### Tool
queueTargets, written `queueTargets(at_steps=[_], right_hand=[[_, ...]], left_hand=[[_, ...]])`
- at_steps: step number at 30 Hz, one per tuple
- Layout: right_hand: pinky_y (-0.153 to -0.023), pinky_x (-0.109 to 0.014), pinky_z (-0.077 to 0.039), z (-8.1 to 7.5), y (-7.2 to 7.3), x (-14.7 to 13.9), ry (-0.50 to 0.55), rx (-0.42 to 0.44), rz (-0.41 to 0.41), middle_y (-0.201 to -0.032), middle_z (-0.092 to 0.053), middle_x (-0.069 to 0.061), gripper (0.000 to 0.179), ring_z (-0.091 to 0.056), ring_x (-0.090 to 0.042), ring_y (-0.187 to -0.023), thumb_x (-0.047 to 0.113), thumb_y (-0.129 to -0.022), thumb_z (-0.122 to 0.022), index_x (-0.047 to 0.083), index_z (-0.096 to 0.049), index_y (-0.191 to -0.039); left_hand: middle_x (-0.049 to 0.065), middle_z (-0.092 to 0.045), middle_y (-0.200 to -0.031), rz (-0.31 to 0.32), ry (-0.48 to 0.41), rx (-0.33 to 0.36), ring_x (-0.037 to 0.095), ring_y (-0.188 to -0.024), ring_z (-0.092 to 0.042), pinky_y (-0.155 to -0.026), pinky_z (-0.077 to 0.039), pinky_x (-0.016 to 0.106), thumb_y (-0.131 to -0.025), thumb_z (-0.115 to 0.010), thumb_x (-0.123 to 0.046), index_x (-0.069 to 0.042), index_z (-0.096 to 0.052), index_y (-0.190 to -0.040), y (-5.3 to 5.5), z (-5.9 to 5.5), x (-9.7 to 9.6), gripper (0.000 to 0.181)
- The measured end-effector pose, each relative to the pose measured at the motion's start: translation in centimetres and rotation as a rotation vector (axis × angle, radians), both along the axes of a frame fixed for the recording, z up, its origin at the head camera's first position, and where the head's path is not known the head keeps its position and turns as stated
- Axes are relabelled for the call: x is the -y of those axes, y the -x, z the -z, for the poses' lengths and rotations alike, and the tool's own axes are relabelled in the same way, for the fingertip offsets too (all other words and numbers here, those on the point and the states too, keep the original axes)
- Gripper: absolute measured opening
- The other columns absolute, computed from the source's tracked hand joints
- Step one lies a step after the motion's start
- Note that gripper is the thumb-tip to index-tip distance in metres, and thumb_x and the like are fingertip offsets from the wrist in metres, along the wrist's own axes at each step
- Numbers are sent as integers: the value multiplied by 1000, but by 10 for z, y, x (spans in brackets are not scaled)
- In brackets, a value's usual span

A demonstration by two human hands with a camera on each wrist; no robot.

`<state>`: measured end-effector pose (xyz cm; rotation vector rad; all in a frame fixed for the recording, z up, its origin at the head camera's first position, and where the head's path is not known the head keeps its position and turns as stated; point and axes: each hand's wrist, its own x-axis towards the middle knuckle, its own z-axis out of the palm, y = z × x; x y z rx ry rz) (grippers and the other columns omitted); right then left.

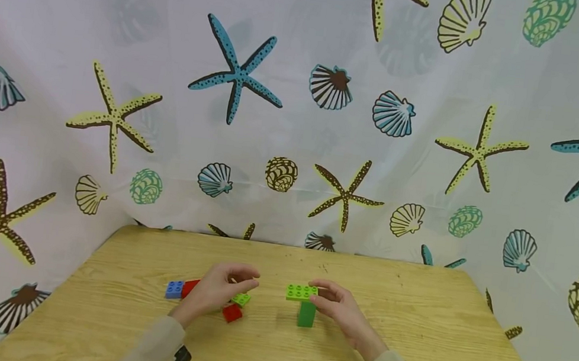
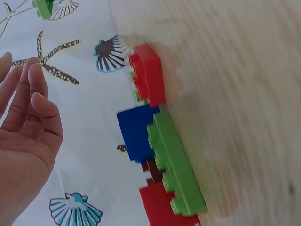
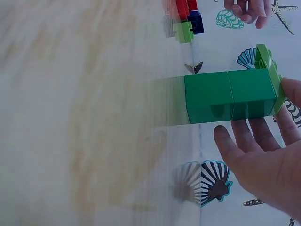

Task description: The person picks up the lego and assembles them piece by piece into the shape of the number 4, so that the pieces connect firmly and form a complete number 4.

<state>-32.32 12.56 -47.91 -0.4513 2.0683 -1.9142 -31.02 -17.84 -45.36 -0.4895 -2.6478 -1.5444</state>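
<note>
Right hand (image 1: 343, 313) pinching one light-green plate (image 1: 299, 293) atop two stacked dark-green blocks (image 1: 307, 315), lower centre of the head view — leftward, the relaxed left hand (image 1: 215, 286), fingers loosely bent, among two red bricks (image 1: 232, 313), one blue brick (image 1: 174, 290) and one lime brick (image 1: 242, 300).

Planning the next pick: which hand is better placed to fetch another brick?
Probably the left hand: it is empty and close to a red brick, while the right hand is at the green tower.
</note>
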Motion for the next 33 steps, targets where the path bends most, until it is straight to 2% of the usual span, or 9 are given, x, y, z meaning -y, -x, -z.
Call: queueTargets(at_steps=[4, 8, 10, 16, 19, 22, 25, 29, 33], right_hand=[[-105, -41, -46, 1, 1, -1, 5, 8, -2, -132, -57, -14, 52, -59, -13, -112, 28, -95, -65, 4, -51, -140], [-102, -38, -48, 2, 1, 0, 22, 20, 4, -129, -58, -12, 53, -60, -12, -110, 26, -94, -66, 2, -52, -139], [-101, -36, -49, 3, 2, 1, 29, 19, 10, -128, -59, -11, 52, -60, -11, -108, 25, -94, -66, 0, -53, -138], [-98, -32, -50, 4, 5, 3, 41, 14, 26, -130, -60, -14, 51, -62, -10, -107, 20, -93, -66, -4, -54, -136], [-99, -33, -50, 3, 6, 3, 46, 24, 26, -133, -58, -15, 51, -62, -10, -108, 19, -93, -66, -4, -53, -137], [-101, -34, -49, 1, 6, 3, 53, 28, 20, -135, -57, -16, 51, -62, -10, -109, 18, -94, -66, -4, -52, -138], [-100, -34, -49, 0, 6, 2, 57, 30, 23, -135, -57, -17, 49, -62, -11, -110, 17, -94, -66, -3, -53, -137], [-100, -34, -49, 0, 4, 2, 56, 35, 28, -136, -56, -18, 48, -62, -11, -109, 15, -94, -66, -3, -54, -137], [-101, -35, -48, 0, 4, 3, 62, 34, 10, -137, -55, -18, 52, -62, -11, -110, 17, -93, -66, -4, -51, -138]], left_hand=[[-1, -71, -106, 22, 13, -2, 19, -91, -64, -78, -55, 32, -91, -70, -33, -21, -72, -111, 2, 3, 15, 24], [6, -70, -108, 82, 56, 15, 17, -94, -63, -79, -53, 27, -93, -68, -27, -15, -72, -110, 4, 5, 32, 21], [9, -69, -107, 109, 87, 30, 16, -93, -63, -79, -52, 27, -93, -68, -22, -12, -72, -109, 4, 5, 42, 19], [12, -69, -103, 167, 192, 2, 15, -86, -59, -75, -50, 25, -90, -70, -11, -6, -72, -104, 5, 5, 70, 15], [15, -69, -101, 190, 221, 22, 16, -80, -56, -71, -49, 24, -88, -71, -7, -4, -72, -104, 4, 5, 79, 16], [16, -68, -101, 185, 249, 53, 17, -75, -53, -66, -47, 24, -85, -74, -5, -2, -71, -106, 4, 6, 84, 21], [14, -69, -104, 177, 283, 67, 17, -76, -54, -66, -48, 25, -84, -75, -5, -2, -71, -106, 5, 8, 85, 23], [9, -70, -106, 168, 330, 64, 20, -87, -58, -76, -50, 30, -83, -76, -5, -5, -72, -106, 7, 14, 84, 23], [5, -70, -106, 134, 371, 68, 23, -95, -59, -84, -50, 39, -81, -78, -4, -9, -73, -103, 7, 18, 84, 24]])
